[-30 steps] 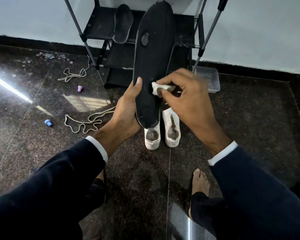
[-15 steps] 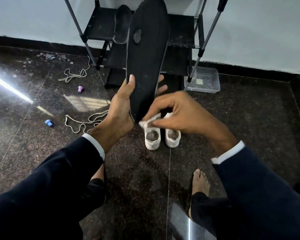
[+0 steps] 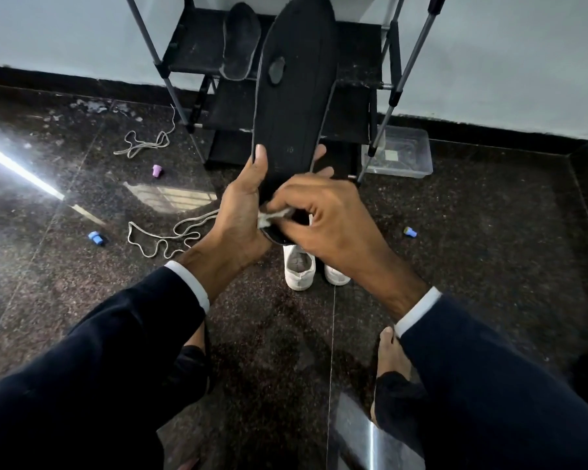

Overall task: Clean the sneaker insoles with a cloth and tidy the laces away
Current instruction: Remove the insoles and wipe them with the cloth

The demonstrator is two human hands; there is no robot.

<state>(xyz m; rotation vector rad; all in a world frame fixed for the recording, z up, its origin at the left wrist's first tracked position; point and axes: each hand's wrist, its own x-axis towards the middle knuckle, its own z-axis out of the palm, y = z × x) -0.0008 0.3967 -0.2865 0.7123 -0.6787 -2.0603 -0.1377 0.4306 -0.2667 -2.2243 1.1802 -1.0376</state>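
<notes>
My left hand (image 3: 243,212) grips the heel end of a long black insole (image 3: 294,96) and holds it upright, toe up. My right hand (image 3: 323,215) pinches a small white cloth (image 3: 274,217) against the insole's heel. A second black insole (image 3: 240,42) lies on the top shelf of the shoe rack (image 3: 197,39). Two white sneakers (image 3: 299,268) stand on the floor below my hands, partly hidden by my right wrist. One loose lace (image 3: 165,237) lies on the floor left of my left wrist, another lace (image 3: 143,144) further back near the rack.
A clear plastic box (image 3: 401,154) sits right of the rack by the wall. Small caps lie about: purple (image 3: 157,171), blue (image 3: 97,238) and blue (image 3: 410,231). My bare foot (image 3: 389,354) rests on the dark polished floor.
My right hand with the cloth has gone from the insole's middle down to its heel end. The insole has stayed upright in my left hand, tilting slightly.
</notes>
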